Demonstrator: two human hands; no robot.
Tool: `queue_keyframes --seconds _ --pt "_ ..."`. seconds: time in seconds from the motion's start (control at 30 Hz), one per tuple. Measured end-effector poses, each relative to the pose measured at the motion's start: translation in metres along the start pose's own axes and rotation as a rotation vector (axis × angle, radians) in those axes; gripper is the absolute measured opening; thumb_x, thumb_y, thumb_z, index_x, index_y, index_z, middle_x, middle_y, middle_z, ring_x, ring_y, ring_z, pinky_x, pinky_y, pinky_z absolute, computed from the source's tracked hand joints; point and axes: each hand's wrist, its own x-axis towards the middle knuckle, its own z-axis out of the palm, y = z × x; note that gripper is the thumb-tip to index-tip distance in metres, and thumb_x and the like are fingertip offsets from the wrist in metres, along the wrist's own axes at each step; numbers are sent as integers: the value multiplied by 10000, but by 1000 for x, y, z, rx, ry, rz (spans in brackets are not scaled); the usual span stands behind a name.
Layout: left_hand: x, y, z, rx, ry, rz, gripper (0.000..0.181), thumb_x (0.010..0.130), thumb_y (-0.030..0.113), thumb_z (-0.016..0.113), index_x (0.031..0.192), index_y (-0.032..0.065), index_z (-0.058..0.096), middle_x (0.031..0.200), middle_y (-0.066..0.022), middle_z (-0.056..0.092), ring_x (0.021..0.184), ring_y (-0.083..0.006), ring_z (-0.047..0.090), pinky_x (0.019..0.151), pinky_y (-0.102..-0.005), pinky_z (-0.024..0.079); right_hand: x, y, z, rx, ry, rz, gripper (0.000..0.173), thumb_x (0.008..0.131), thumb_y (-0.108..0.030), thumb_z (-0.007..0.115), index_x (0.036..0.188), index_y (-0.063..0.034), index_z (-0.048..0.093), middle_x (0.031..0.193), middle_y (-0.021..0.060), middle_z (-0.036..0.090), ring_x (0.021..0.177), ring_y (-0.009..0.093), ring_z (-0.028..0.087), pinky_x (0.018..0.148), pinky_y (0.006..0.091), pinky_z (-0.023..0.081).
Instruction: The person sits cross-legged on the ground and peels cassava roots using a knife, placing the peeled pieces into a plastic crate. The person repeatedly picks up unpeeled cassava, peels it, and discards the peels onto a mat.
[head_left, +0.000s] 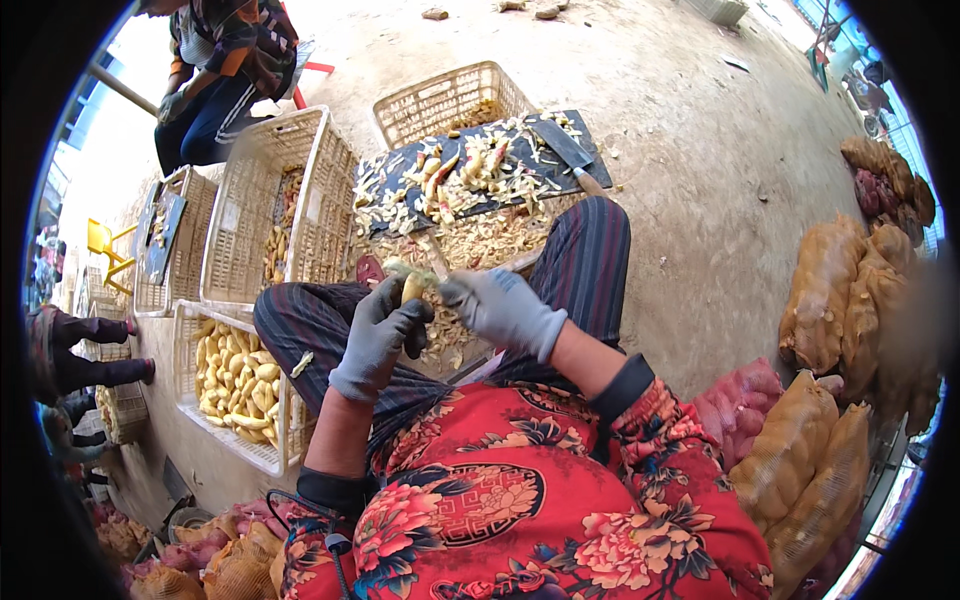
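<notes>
My left hand (382, 326), in a grey glove, holds a pale yellow peeled root vegetable (412, 288) upright between thumb and fingers. Beside it, my right hand (501, 306), gloved too, is closed on a tool whose greenish, blurred end meets the top of the vegetable; its kind is hard to tell. Beyond my hands a dark board (480, 169) lies across a crate, covered with pale peelings and several reddish pieces. A cleaver (562, 145) with a wooden handle rests at the board's right end. More peelings (487, 241) are heaped between my knees.
A white plastic crate (287, 427) of peeled roots stands left of my knee. Behind it is a taller crate (319, 202) with some roots. Filled mesh sacks (787, 450) lie at the right, others at lower left. A co-worker (225, 75) sits at upper left; another person's legs show at far left.
</notes>
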Motion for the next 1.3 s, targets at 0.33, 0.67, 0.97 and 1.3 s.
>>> queue_keyframes --seconds 0.33,0.67,0.97,1.3 --pt "-16 16 0 58 -92 -5 418 887 301 611 1172 5 533 794 -31 599 537 -65 515 443 -186 367 -2 33 -3 95 41 236 427 962 -390 416 862 -5 572 697 201 587 601 358 580 557 389 436" --pt "-3 -2 -3 -243 -10 -85 425 904 363 567 1138 8 554 725 -22 578 477 -67 467 404 -186 333 -7 17 15 273 146 37 287 944 -273 458 902 -12 570 648 189 569 603 371 567 543 389 441" --pt "2 -8 -11 -225 21 -197 306 933 286 530 1095 29 567 662 17 532 429 -46 420 374 -177 294 -1 27 6 761 106 363 443 913 -409 543 1053 7 603 761 95 654 658 218 633 613 362 481" --pt "5 -15 4 -333 153 -55 359 906 173 574 1226 31 491 791 -12 570 567 -55 503 482 -165 399 23 7 46 1342 105 480 267 888 -354 614 932 -91 618 623 -24 551 448 43 446 403 203 343"
